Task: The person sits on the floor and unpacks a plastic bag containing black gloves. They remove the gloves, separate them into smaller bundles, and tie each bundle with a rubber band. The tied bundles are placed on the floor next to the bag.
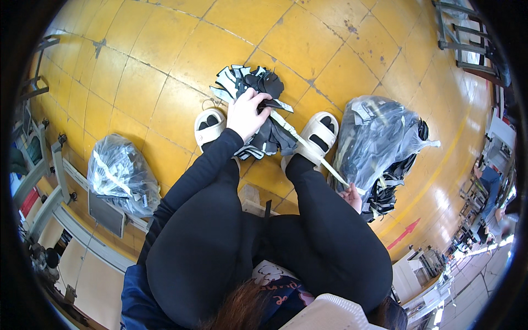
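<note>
Between my feet on the floor lies a bundle of black and white cut fabric pieces [278, 140], fanned out at both ends. My left hand [247, 114] is over its middle, thumb and fingers closed on a dark fabric piece [276, 105] at the top. A long white strip [334, 171] runs from the bundle past my right sandal [320, 137] to my right hand [351, 198]. The fingers of that hand pinch the strip's end, beside my right knee. Whether the strip passes under the bundle is hidden.
A large clear plastic bag [363, 132] of dark pieces stands right of my right foot, with more dark bundles [385, 192] against it. Another filled bag [122, 173] sits at the left, by metal frames [58, 170]. The floor [181, 44] is yellow tile.
</note>
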The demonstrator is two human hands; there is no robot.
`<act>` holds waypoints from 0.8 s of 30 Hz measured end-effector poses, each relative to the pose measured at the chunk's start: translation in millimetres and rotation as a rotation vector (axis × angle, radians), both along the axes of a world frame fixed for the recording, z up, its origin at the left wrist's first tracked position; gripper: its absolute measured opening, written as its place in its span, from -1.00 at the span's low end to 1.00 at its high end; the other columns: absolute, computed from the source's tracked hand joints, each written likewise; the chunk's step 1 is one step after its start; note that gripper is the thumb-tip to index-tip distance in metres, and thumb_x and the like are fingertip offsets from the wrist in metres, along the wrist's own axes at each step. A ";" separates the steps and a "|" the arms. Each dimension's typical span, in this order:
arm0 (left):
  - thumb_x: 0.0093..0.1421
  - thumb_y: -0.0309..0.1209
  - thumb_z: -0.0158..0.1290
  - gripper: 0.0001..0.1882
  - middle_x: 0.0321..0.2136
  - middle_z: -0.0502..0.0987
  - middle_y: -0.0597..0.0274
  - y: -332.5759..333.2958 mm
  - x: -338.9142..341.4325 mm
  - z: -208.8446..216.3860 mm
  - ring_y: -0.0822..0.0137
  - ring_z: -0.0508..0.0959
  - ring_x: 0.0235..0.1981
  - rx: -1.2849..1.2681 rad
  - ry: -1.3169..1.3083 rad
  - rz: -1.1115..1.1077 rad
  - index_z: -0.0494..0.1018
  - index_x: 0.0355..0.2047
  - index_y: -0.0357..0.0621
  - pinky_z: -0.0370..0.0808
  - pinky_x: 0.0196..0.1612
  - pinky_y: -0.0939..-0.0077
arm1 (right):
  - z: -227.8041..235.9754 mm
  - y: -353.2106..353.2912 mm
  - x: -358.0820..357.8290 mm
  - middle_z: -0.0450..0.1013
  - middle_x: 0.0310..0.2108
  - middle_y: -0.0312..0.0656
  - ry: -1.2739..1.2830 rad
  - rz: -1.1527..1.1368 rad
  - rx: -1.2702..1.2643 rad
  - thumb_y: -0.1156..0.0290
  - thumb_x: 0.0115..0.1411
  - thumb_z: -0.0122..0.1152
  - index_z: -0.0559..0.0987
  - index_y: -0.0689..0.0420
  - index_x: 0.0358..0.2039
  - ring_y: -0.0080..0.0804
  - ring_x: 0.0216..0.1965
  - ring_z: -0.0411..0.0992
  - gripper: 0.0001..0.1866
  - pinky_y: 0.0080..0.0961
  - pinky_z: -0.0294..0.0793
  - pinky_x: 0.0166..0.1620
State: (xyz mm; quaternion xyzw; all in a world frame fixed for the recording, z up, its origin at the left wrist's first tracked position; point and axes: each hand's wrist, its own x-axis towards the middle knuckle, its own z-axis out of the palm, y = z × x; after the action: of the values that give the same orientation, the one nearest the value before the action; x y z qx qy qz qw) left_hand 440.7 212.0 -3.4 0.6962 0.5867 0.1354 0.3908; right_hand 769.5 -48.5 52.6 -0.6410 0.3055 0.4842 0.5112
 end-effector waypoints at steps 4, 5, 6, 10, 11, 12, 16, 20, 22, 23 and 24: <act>0.02 -0.33 0.19 -0.72 -0.34 0.36 0.34 -0.7 0.9 -0.4 0.29 0.47 -0.25 0.026 0.044 -0.024 0.50 -0.20 0.13 0.21 -0.11 0.23 | 9.7 5.2 -4.4 0.36 -0.56 -0.48 -0.074 -0.020 0.008 0.28 0.27 0.24 0.50 -0.01 -0.32 -0.60 -0.56 0.23 -0.88 -0.56 0.27 -0.39; 0.01 -0.34 0.19 -0.72 -0.34 0.35 0.34 -0.6 0.9 -0.9 0.29 0.47 -0.25 0.017 0.046 -0.025 0.50 -0.21 0.14 0.21 -0.10 0.22 | 11.6 5.6 -5.5 0.35 -0.57 -0.48 -0.083 -0.022 -0.027 0.27 0.26 0.25 0.50 -0.01 -0.34 -0.59 -0.56 0.22 -0.87 -0.56 0.26 -0.40; 0.01 -0.34 0.19 -0.73 -0.34 0.35 0.34 -0.6 0.9 -1.5 0.30 0.47 -0.25 0.031 0.054 -0.032 0.49 -0.22 0.14 0.21 -0.10 0.21 | 13.2 5.9 -6.5 0.34 -0.57 -0.48 -0.072 -0.025 -0.019 0.27 0.25 0.25 0.50 -0.02 -0.36 -0.59 -0.56 0.20 -0.87 -0.57 0.25 -0.40; -0.01 -0.34 0.20 -0.73 -0.35 0.34 0.34 -1.3 0.6 -2.7 0.30 0.46 -0.24 0.054 0.077 -0.044 0.49 -0.25 0.13 0.19 -0.06 0.19 | 15.4 9.2 -7.0 0.31 -0.58 -0.48 -0.065 -0.101 -0.030 0.26 0.24 0.27 0.53 -0.01 -0.37 -0.59 -0.55 0.18 -0.86 -0.56 0.23 -0.39; -0.02 -0.34 0.20 -0.73 -0.35 0.34 0.34 -1.4 0.9 -2.6 0.30 0.46 -0.24 0.048 0.088 -0.049 0.49 -0.25 0.13 0.19 -0.05 0.19 | 15.3 11.1 -6.6 0.30 -0.59 -0.48 -0.130 -0.123 -0.043 0.26 0.23 0.27 0.54 0.00 -0.36 -0.59 -0.55 0.17 -0.86 -0.56 0.22 -0.39; -0.02 -0.34 0.20 -0.73 -0.35 0.34 0.34 -1.5 1.4 -2.4 0.30 0.46 -0.23 0.050 0.084 -0.039 0.49 -0.26 0.13 0.19 -0.04 0.18 | 15.2 13.2 -6.1 0.29 -0.59 -0.47 -0.195 -0.146 -0.056 0.26 0.23 0.27 0.55 0.01 -0.34 -0.59 -0.55 0.17 -0.86 -0.57 0.22 -0.39; -0.04 -0.34 0.21 -0.75 -0.35 0.35 0.33 -0.8 5.2 -1.1 0.30 0.45 -0.19 0.031 0.112 -0.017 0.50 -0.29 0.13 0.19 -0.03 0.16 | 16.3 17.2 -7.0 0.31 -0.58 -0.46 -0.280 -0.205 -0.041 0.29 0.23 0.26 0.58 0.05 -0.29 -0.58 -0.55 0.18 -0.87 -0.57 0.21 -0.40; -0.10 -0.35 0.23 -0.71 -0.35 0.37 0.39 -0.2 7.5 -0.6 0.34 0.47 -0.19 0.071 0.138 -0.001 0.51 -0.29 0.15 0.17 -0.07 0.19 | 17.2 14.7 -7.6 0.34 -0.58 -0.43 -0.288 -0.256 -0.039 0.35 0.22 0.24 0.58 0.09 -0.30 -0.58 -0.57 0.17 -0.89 -0.59 0.17 -0.42; -0.10 -0.34 0.23 -0.71 -0.35 0.37 0.39 -0.3 7.5 -1.1 0.34 0.46 -0.18 0.071 0.135 0.001 0.51 -0.30 0.15 0.17 -0.06 0.18 | 16.1 14.2 -6.2 0.34 -0.59 -0.42 -0.315 -0.270 -0.006 0.37 0.21 0.23 0.58 0.11 -0.31 -0.58 -0.59 0.16 -0.90 -0.59 0.15 -0.44; -0.10 -0.34 0.23 -0.71 -0.35 0.37 0.39 -0.5 7.4 -1.5 0.33 0.46 -0.18 0.056 0.142 0.001 0.51 -0.30 0.15 0.17 -0.05 0.18 | 15.5 14.7 -5.1 0.34 -0.60 -0.42 -0.298 -0.285 -0.016 0.37 0.21 0.23 0.58 0.11 -0.32 -0.58 -0.59 0.16 -0.90 -0.59 0.15 -0.44; -0.10 -0.34 0.23 -0.71 -0.35 0.37 0.39 -0.7 7.4 -1.9 0.33 0.46 -0.18 0.072 0.132 0.002 0.51 -0.30 0.15 0.17 -0.04 0.17 | 14.7 15.9 -3.9 0.34 -0.61 -0.42 -0.282 -0.311 -0.030 0.37 0.21 0.22 0.58 0.12 -0.32 -0.58 -0.60 0.16 -0.90 -0.59 0.14 -0.45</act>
State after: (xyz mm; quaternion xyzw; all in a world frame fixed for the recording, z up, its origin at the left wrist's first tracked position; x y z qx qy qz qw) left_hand 448.1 211.2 -5.3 0.7166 0.6068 0.1105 0.3257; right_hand 765.6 -32.5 67.4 -0.6551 0.3333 0.3002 0.6080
